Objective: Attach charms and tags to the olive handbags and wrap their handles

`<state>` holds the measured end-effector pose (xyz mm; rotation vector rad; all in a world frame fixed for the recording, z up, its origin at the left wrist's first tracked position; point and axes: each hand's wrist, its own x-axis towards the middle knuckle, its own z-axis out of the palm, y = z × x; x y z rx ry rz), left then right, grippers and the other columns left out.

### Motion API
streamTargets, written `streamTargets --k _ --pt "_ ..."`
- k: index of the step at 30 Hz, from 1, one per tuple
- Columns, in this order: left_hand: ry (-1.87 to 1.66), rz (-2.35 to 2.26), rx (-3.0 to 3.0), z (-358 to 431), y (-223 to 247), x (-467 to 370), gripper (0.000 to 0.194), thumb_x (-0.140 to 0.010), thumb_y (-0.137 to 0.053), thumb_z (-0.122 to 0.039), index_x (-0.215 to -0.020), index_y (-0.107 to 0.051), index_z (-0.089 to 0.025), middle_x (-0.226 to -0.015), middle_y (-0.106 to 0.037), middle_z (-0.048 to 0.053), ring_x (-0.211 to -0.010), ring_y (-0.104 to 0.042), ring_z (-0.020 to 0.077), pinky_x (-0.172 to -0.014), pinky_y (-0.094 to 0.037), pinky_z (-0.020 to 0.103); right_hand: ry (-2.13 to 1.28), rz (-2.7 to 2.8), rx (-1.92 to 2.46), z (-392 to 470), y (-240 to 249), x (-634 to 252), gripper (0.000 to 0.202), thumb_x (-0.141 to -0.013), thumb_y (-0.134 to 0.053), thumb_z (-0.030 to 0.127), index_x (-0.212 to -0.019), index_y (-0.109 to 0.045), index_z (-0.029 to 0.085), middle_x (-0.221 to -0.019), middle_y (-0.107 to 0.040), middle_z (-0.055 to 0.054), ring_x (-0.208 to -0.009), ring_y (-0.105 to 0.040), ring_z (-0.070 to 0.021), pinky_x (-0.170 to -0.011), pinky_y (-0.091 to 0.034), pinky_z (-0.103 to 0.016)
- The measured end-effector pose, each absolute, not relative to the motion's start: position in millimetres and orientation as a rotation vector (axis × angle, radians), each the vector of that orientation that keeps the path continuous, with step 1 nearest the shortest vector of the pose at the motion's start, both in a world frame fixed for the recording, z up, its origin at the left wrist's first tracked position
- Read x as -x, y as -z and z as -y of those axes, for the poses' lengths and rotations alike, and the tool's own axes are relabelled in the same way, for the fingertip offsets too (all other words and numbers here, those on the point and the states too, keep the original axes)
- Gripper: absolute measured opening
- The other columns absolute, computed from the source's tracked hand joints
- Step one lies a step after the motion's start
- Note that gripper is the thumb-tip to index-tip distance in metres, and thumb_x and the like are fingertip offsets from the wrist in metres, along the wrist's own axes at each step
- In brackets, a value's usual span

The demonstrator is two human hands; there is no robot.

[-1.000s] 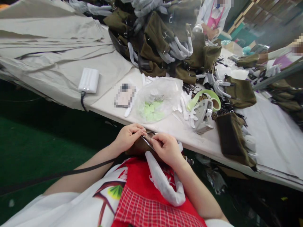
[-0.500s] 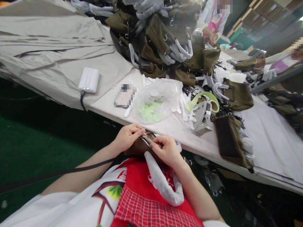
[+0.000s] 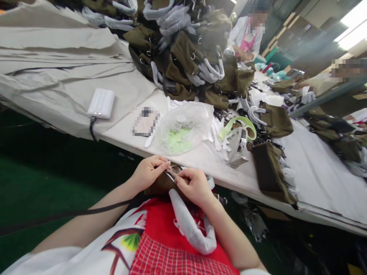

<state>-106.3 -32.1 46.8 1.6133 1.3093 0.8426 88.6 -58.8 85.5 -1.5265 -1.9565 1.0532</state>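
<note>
A brown handbag [image 3: 157,188] rests in my lap against the table's front edge, with a metal zipper [image 3: 169,176] showing along its opening. My left hand [image 3: 149,172] pinches the bag's edge at the far end of the zipper. Closer to me, my right hand [image 3: 195,185] has thumb and fingers pressed together at the zipper's near side; whether they hold the pull or the fabric is hidden. The bag's handle [image 3: 190,229], wrapped in white paper, hangs over my red apron [image 3: 160,229]. A dark strap [image 3: 94,210] runs off to the left.
On the table [image 3: 126,139] lie a white power bank [image 3: 101,103], a blurred-out phone [image 3: 145,122], a plastic bag with green slips [image 3: 183,128], a tape dispenser [image 3: 238,147] and an olive bag [image 3: 272,173]. Several olive bags [image 3: 183,57] are heaped behind. A co-worker [image 3: 245,38] stands beyond.
The camera view has shifted, so the table's things sit slightly further left and lower. Both hands keep their grips at the bag's zipper, with little visible movement.
</note>
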Motion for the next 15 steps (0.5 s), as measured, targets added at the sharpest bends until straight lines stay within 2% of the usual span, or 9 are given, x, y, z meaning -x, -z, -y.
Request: streamTargets --k 4,9,12,15 --pt "-0.756 -1.195 -1.73 30 -51 116 0.032 -0.087 -0.056 -0.045 -0.078 -0.078 -0.023 -0.096 -0.074 0.005 -0.09 -0.068 0.0198 -0.085 -0.053 0.028 -1.026 1.98 1.544 59 -84 -87 0.016 -0.077 -0.058 0.019 -0.065 -0.068 0.017 -0.052 -0.051 0.004 -0.05 -0.043 -0.0081 -0.051 -0.031 -0.02" --pt "-0.588 -1.041 -1.821 25 -41 133 0.025 -0.086 -0.058 -0.042 -0.097 -0.078 -0.032 -0.115 -0.072 0.003 -0.106 -0.067 0.021 -0.096 -0.052 0.028 -1.03 2.0 1.569 57 -72 -85 0.018 -0.079 -0.059 0.025 -0.07 -0.073 0.018 -0.052 -0.051 0.005 -0.049 -0.039 -0.0079 -0.046 -0.027 -0.021" --pt "-0.576 -1.092 -1.783 21 -36 133 0.025 -0.082 -0.061 -0.047 -0.09 -0.079 -0.031 -0.113 -0.073 0.004 -0.105 -0.068 0.0234 -0.097 -0.052 0.031 -1.007 2.015 1.585 54 -66 -83 0.02 -0.08 -0.061 0.029 -0.073 -0.076 0.018 -0.052 -0.054 0.004 -0.048 -0.04 -0.0081 -0.045 -0.026 -0.021" --pt "-0.565 -1.137 -1.737 20 -43 129 0.029 -0.078 -0.062 -0.053 -0.082 -0.08 -0.031 -0.109 -0.075 0.004 -0.104 -0.068 0.0258 -0.099 -0.052 0.034 -0.953 1.991 1.641 54 -68 -81 0.019 -0.079 -0.061 0.026 -0.078 -0.079 0.02 -0.053 -0.059 0.003 -0.047 -0.042 -0.0085 -0.044 -0.027 -0.021"
